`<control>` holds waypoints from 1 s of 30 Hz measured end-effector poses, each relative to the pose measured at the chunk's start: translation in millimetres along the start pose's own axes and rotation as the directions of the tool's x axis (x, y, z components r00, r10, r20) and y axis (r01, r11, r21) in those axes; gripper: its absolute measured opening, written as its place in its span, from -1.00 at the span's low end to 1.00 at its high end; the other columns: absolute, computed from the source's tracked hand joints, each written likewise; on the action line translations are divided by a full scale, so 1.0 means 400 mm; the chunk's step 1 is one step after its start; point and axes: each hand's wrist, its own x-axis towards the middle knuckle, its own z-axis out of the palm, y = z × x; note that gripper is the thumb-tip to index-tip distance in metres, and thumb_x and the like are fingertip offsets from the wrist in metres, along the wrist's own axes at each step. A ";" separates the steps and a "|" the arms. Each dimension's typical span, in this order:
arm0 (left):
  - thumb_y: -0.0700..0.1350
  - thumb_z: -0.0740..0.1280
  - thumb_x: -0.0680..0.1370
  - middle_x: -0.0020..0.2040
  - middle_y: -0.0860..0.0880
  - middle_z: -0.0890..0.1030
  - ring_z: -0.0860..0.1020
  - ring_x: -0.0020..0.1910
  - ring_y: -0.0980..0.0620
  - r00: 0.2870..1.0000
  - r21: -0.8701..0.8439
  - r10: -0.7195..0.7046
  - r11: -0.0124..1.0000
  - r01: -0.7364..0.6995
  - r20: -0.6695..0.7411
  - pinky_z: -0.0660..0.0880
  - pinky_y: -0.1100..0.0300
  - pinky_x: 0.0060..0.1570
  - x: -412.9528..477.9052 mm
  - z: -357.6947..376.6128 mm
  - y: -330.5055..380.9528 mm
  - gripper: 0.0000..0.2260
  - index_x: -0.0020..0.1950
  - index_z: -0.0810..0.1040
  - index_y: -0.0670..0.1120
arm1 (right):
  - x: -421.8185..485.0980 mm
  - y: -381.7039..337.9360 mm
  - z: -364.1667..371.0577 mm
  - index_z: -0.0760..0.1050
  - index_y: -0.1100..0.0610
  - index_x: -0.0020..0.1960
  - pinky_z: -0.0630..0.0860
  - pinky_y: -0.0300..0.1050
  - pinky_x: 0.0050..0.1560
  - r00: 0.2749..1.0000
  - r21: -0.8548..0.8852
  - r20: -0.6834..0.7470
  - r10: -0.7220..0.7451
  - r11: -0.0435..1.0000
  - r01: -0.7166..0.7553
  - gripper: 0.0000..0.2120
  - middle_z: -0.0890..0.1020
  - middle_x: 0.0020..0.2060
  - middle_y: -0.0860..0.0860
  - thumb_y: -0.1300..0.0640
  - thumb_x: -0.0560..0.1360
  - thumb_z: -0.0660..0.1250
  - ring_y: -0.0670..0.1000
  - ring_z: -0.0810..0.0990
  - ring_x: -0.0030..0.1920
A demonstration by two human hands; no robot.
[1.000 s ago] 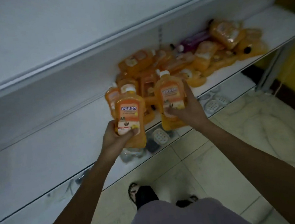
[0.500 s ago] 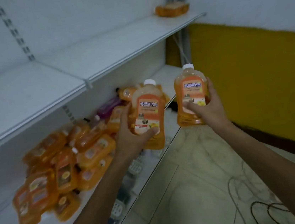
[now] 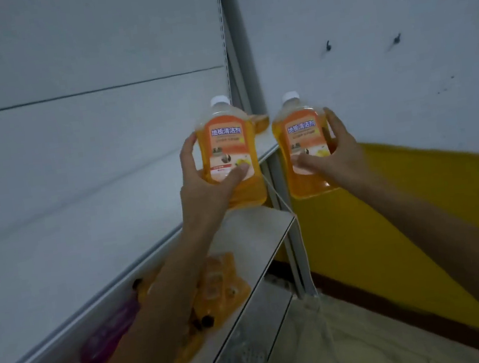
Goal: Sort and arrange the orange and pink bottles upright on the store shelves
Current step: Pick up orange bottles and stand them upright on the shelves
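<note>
My left hand (image 3: 202,183) grips an orange bottle (image 3: 227,140) with a white cap, held upright over the right end of the middle white shelf (image 3: 87,230). My right hand (image 3: 334,154) grips a second orange bottle (image 3: 302,140), upright, just past the shelf's right end in front of the wall. On the lower shelf (image 3: 257,239) orange bottles (image 3: 218,286) and a pink bottle (image 3: 109,333) lie on their sides, partly hidden by my left forearm. Another orange object (image 3: 261,121) shows behind the left bottle.
A grey upright post (image 3: 238,45) stands at the shelf's right end. The wall to the right is white above and yellow (image 3: 416,205) below. A thin cord (image 3: 283,206) runs down beside the post. Tiled floor (image 3: 357,341) lies at the bottom right.
Both hands have lifted their bottles from the lower pile up to the middle shelf's right end. The view has swung up and right, so the pile now sits at the bottom left.
</note>
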 end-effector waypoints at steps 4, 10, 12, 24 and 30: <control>-0.06 0.44 0.45 0.18 0.14 0.35 0.43 0.05 0.14 0.997 0.047 -0.031 0.998 0.035 -0.074 0.47 0.22 -0.02 0.191 0.082 -0.031 -0.31 0.45 0.11 0.12 | 0.168 0.046 -0.018 -0.04 -0.11 0.53 0.36 -0.14 0.06 0.998 -0.100 0.024 -0.057 0.993 0.059 -0.06 0.40 0.38 0.01 -0.03 0.36 0.49 0.04 0.45 0.26; -0.02 0.43 0.46 0.39 -0.02 0.35 0.43 0.24 -0.04 0.969 0.216 -0.130 0.960 0.176 -0.211 0.44 0.09 0.09 0.347 0.127 -0.109 -0.30 0.46 0.08 0.11 | 0.396 0.132 0.098 -0.03 -0.08 0.53 0.37 -0.16 0.05 0.971 -0.112 0.227 -0.076 0.988 0.103 -0.07 0.42 0.34 0.01 -0.05 0.37 0.49 0.07 0.46 0.26; 0.00 0.43 0.45 0.39 -0.04 0.36 0.43 0.25 -0.08 0.947 0.269 -0.154 0.935 0.232 -0.282 0.43 0.09 0.07 0.381 0.122 -0.137 -0.30 0.46 0.08 0.10 | 0.477 0.150 0.170 -0.03 -0.07 0.53 0.40 -0.11 0.12 0.930 -0.105 0.348 -0.122 0.980 0.168 -0.07 0.40 0.35 0.02 -0.06 0.36 0.49 0.09 0.44 0.28; 0.07 0.33 0.51 0.41 -0.10 0.35 0.39 0.32 -0.14 0.718 0.333 -0.291 0.735 0.591 -0.632 0.39 0.04 0.18 0.531 0.130 -0.265 -0.36 0.49 0.10 0.00 | 0.765 0.121 0.477 0.18 0.03 0.48 0.37 -0.06 0.10 0.645 -0.084 0.720 -0.257 0.891 0.447 -0.21 0.41 0.36 0.06 -0.14 0.37 0.44 0.13 0.40 0.31; 0.11 0.21 0.56 0.44 -0.21 0.20 0.21 0.41 -0.20 0.698 0.519 -0.315 0.490 0.700 -0.643 0.26 -0.04 0.33 0.606 0.147 -0.298 -0.41 0.49 0.16 -0.16 | 0.822 0.167 0.538 0.54 0.21 0.01 0.46 0.10 0.14 0.637 -0.227 0.732 -0.240 0.797 0.560 -0.41 0.59 0.05 0.20 -0.33 0.41 0.20 0.22 0.50 0.10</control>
